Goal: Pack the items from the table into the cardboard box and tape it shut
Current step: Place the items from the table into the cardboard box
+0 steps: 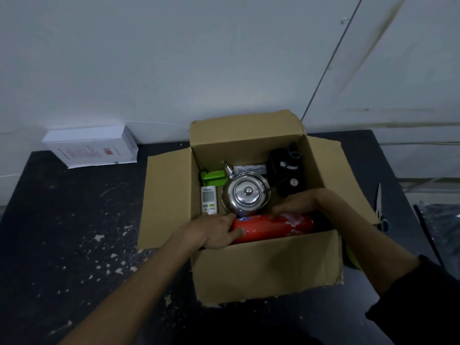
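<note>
1. Both our forearms reach in over the near wall of the cardboard box (268, 265), which stands open on the dark table (74, 232) with all four flaps up or out.
2. Our left hand (216, 232) curls round one end of the red canister (273, 226); our right hand (296, 204) lies on top of it, fingers bent over it.
3. We judge the packing step in hand: the canister lies along the near wall, beside the steel kettle (245, 195), the white remote (208, 199), a green item (212, 177) and a black device (286, 173).
4. Next, we likely let go, fetch the white carton (92, 148) if it belongs, then fold the flaps; no tape is plainly in view.
</note>
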Tool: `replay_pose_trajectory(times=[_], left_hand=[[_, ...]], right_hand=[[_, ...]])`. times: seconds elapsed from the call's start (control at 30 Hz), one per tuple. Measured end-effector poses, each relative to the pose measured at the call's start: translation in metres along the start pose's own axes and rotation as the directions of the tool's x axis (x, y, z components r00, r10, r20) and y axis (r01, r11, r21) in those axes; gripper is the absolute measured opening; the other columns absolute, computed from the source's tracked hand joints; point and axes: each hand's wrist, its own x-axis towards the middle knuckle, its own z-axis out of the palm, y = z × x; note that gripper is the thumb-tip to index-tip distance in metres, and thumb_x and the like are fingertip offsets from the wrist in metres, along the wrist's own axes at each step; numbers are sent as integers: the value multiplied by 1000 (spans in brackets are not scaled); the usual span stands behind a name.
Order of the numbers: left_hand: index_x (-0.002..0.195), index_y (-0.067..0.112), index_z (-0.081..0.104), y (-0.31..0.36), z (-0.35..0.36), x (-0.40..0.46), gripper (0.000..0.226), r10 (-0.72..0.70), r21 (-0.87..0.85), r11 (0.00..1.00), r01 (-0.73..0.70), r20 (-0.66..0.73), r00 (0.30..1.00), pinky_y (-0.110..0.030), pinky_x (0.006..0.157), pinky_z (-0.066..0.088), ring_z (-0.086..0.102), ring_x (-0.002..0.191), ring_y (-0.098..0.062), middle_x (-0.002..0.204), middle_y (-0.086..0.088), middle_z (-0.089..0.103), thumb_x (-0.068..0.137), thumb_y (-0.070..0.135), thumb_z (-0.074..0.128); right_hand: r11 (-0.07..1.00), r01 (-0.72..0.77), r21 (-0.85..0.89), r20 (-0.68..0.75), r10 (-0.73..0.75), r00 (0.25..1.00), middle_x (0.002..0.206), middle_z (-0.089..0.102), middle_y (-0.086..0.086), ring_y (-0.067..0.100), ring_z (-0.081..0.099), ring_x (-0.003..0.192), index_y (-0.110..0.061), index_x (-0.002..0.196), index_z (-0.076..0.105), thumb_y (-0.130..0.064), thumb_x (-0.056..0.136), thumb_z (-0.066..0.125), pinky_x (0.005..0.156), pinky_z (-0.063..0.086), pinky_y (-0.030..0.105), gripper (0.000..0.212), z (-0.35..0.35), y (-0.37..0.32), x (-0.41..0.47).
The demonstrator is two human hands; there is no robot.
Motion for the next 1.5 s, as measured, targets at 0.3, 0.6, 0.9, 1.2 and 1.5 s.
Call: replay_pose_trajectory(times=[0.3, 0.6, 0.9, 1.2, 1.5], left_hand=[[134, 14, 45, -3, 16, 18, 61, -70, -284, 957, 49, -67, 995, -30, 86, 41, 55, 115, -24, 133, -11, 56, 90, 56, 54], [143, 17, 44, 0, 15, 17, 74, -112, -284, 951, 121, 48, 993, -37, 104, 43, 55, 121, -26, 136, -12, 57, 89, 68, 45], [147, 22, 34, -1, 15, 16, 75, -149, -491, 860, 138, 18, 989, -38, 107, 43, 57, 121, -21, 138, -6, 57, 87, 64, 52], [152, 1, -9, -1, 15, 19, 104, -376, -671, 712, 206, -116, 920, -39, 111, 38, 45, 134, -33, 157, -19, 27, 90, 65, 45], [156, 28, 2, -1, 14, 20, 72, -363, -562, 822, 88, -398, 843, -46, 116, 29, 30, 143, -37, 162, -16, 3, 99, 50, 39]], right_hand=[[980, -38, -196, -97, 19, 995, 111, 68, 10, 28, 65, 97, -20, 112, 66, -65, 90, 42, 94, 48, 33, 56, 6, 7, 9], [987, 32, -159, -142, -54, 988, 79, 67, 3, 13, 58, 64, -18, 75, 64, -49, 96, 48, 64, 44, 21, 41, 15, 14, 9], [915, 371, 156, -279, -320, 905, 129, 64, -1, 15, 60, 117, -33, 115, 63, -39, 89, 68, 109, 43, 37, 27, 17, 9, 22], [915, 402, -33, -235, -398, 887, 144, 53, -3, 11, 49, 125, -35, 130, 60, -69, 90, 46, 110, 36, 31, 54, 30, -14, 28], [786, 551, 280, -508, -366, 780, 110, 74, 2, 19, 70, 102, -20, 118, 68, -45, 94, 61, 95, 54, 47, 35, 33, -9, 28]])
